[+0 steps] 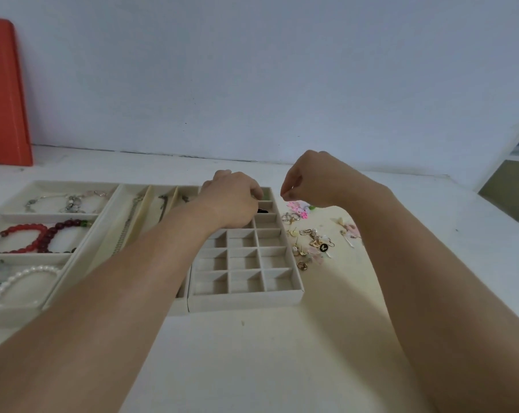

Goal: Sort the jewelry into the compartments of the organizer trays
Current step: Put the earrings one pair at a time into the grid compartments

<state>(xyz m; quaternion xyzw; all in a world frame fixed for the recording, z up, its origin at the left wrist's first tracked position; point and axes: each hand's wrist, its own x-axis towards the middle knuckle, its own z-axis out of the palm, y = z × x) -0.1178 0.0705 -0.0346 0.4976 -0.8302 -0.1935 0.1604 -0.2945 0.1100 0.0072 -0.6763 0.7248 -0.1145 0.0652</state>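
The grid tray (294,265) of small square compartments lies in the middle. My left hand (231,201) hovers over its far rows with the fingers curled downward and their tips hidden. A black piece (263,210) sits in a far compartment just under that hand. My right hand (307,181) is raised to the right of the tray, thumb and forefinger pinched together above pink pieces (298,208). I see nothing between those fingertips. Loose earrings and rings (312,241) are scattered on the table right of the tray.
A tray of long slots (119,204) holding chains adjoins the grid tray on the left. Further left, a tray (51,217) holds silver bracelets, red bead bracelets (35,236) and a pearl strand (20,278). An orange board (5,93) leans on the wall.
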